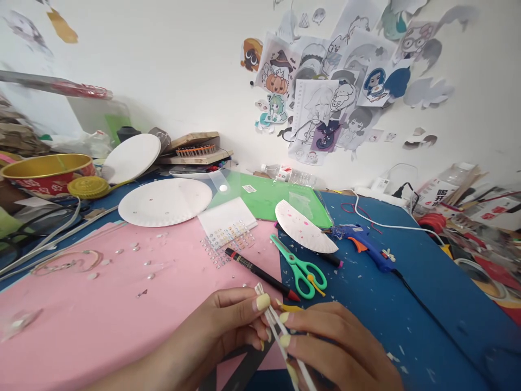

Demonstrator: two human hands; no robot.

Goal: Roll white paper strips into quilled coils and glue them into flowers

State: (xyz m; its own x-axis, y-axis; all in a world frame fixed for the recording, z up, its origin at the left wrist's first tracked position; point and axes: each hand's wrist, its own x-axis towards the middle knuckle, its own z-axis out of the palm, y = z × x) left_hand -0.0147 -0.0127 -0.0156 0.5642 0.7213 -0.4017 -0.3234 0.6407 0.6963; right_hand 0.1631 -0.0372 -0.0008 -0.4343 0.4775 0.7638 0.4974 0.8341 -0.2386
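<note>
My left hand (228, 320) and my right hand (334, 342) meet low in the middle of the view. Both pinch a pair of thin white sticks (272, 320) that run diagonally between the fingers, over the edge where the pink sheet (101, 309) meets the blue mat (407, 315). Just beyond the fingertips lie a red-and-black pen (260, 273) and green-handled scissors (303, 269). A folded paper plate (303, 227) with pink spots rests past the scissors.
A blue glue gun (366, 244) with its cord lies right of the folded plate. Two whole paper plates (165, 201) and a sheet of stick-on gems (228, 236) sit further back. A green folder (268, 198), a gold bowl (46, 171) and clutter line the edges.
</note>
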